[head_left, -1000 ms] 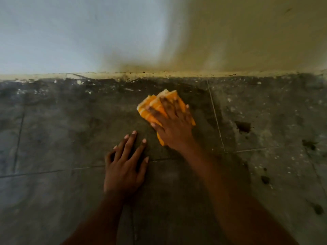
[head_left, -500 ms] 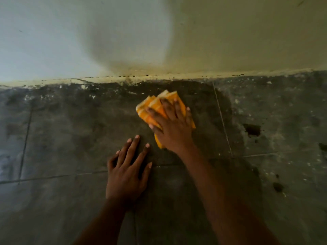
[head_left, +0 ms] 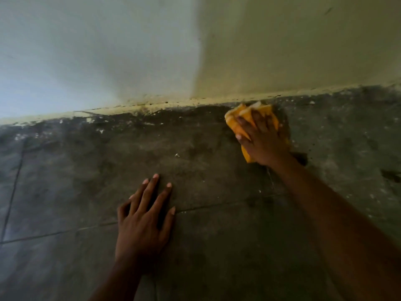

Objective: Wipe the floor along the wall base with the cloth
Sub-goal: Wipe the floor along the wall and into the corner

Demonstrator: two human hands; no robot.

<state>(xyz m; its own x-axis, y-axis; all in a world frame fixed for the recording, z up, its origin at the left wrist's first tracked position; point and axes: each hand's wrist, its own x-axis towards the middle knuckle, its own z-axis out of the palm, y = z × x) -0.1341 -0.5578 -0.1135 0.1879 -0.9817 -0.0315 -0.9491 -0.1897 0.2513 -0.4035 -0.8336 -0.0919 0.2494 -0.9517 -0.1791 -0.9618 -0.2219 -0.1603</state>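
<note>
Orange-yellow cloth (head_left: 235, 121), crumpled into a bunched pad, lies pressed flat on the dark, stained, paint-flecked floor (head_left: 195, 161), its far edge touching the pale yellowish wall base (head_left: 152, 106), which runs as a scuffed strip where floor meets wall.

We count two hands: left hand (head_left: 144, 222) at 6 o'clock, right hand (head_left: 263, 140) at 2 o'clock. One orange cloth (head_left: 236, 120) at 1 o'clock. One wall (head_left: 130, 51) at 12 o'clock. One tiled floor (head_left: 217, 246). Two dark blotches (head_left: 390, 175) at 3 o'clock.
</note>
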